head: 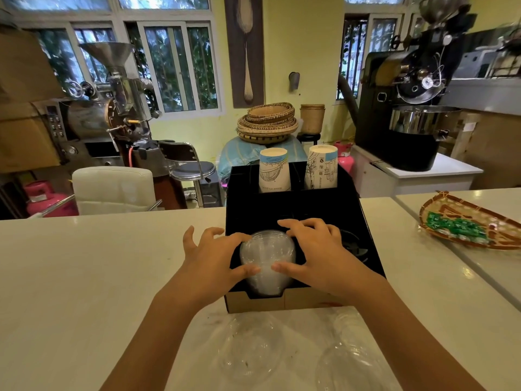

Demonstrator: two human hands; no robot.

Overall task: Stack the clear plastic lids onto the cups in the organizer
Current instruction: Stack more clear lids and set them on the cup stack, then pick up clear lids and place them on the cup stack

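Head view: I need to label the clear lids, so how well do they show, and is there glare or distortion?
Head view: the clear lid stack reads hazy between both hands; loose lids nearly vanish against the pale counter; wide-angle bending warps the edges; soft glare on the counter.

A stack of clear plastic lids (267, 258) sits in the front left compartment of the black organizer (293, 210), which stands on the desk. The stack is round and domed, nearly transparent, and it fills its compartment. In the two back compartments stand two stacks of paper cups (275, 170), upside down, white with blue bands and line drawings. More clear lids (251, 354) lie loose on the desk just before the organizer.
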